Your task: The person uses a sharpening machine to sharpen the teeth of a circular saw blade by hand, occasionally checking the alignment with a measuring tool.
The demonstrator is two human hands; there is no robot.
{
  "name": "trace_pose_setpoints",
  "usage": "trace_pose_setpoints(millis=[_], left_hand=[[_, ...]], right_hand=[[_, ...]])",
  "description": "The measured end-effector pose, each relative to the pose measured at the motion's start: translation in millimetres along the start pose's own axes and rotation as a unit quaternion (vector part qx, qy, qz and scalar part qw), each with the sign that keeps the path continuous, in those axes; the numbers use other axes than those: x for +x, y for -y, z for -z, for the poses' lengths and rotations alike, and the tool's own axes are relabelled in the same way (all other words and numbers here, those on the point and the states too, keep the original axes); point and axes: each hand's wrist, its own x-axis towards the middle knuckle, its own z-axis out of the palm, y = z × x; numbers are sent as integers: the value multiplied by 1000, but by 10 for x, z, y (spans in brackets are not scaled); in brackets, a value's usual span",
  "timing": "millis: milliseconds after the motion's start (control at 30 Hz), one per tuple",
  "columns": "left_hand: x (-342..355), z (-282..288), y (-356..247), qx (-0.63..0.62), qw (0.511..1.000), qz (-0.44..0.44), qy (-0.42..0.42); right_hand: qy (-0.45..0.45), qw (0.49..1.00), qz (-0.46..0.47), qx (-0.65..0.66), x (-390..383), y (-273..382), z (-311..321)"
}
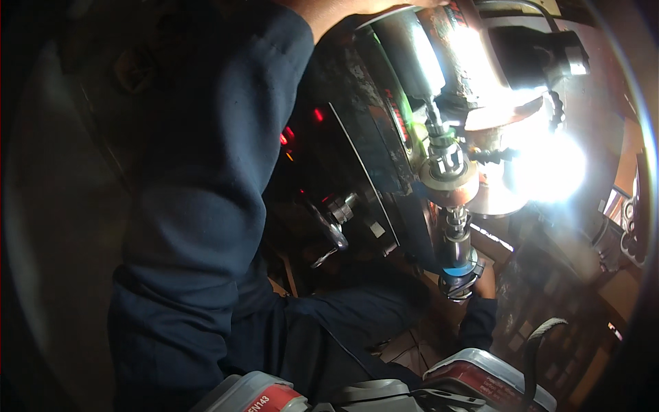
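The single head-worn fisheye view looks steeply down and forward from very near, so a dark blue sleeve (206, 206) fills the left half of the frame. At upper right it faces a machine spindle (446, 165) close by, beside a glaring light (549, 168). Straight edges bend toward the dark rim.

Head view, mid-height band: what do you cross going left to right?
Dark blue sleeve → red indicator lights → small metal lever → drill spindle with chuck → bright work-lamp glare.
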Motion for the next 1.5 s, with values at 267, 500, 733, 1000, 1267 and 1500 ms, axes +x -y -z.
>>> trace_pose_setpoints(millis=[267, 500, 733, 1000, 1267, 1500], left_hand=[[-40, 163, -184, 0, 999, 14, 38], [43, -142, -266, -51, 996, 5, 68], [39, -143, -382, -48, 996, 15, 72], [89, -154, -83, 34, 996, -1, 82], [72, -202, -212, 80, 993, 24, 78], [48, -202, -298, 39, 995, 48, 74]], right_hand=[[-276, 856, -48, 434, -222, -126, -528], [-613, 766, 39, 188, -55, -738, -2247], [-438, 879, -43, -184, 27, -1129, -2451], [-508, 859, -6, 66, 147, -904, -2565], [-541, 800, 33, 255, -31, -396, -2183], [-571, 786, 58, 230, -203, -251, -2166]])
